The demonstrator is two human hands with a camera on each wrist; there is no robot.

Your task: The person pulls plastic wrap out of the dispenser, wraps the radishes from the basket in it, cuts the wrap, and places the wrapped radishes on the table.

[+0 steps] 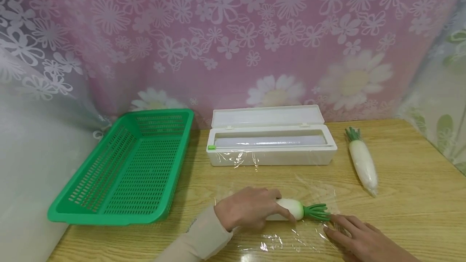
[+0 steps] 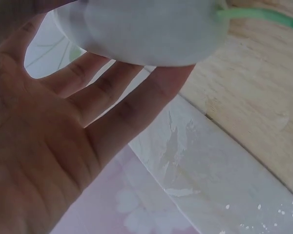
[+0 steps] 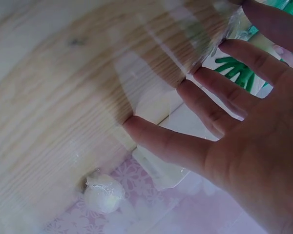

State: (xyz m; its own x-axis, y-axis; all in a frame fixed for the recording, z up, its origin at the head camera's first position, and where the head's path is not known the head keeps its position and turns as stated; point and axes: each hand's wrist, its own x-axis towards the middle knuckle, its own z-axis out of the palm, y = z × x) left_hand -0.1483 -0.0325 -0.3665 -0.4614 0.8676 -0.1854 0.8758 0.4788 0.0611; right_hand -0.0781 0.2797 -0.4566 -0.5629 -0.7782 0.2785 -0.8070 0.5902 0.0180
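Observation:
A white radish (image 1: 291, 208) with green stalks lies on its side over a sheet of cling film (image 1: 287, 241) on the table. My left hand (image 1: 251, 207) holds it from above; in the left wrist view the fingers (image 2: 136, 112) lie along one side of the radish (image 2: 151, 34). My right hand (image 1: 360, 237) is by the stalk ends, its fingertips on the film. In the right wrist view, fairly straight, spread fingers (image 3: 171, 146) touch the film, close to the green stalks (image 3: 237, 72).
A white film dispenser box (image 1: 273, 157) stands behind the hands, lid raised, a roll inside. Right of it lies another radish (image 1: 364, 165), wrapped in film. An empty green basket (image 1: 160, 213) stands at the left. A flowered curtain (image 1: 233, 51) hangs behind the wooden table (image 1: 411, 197).

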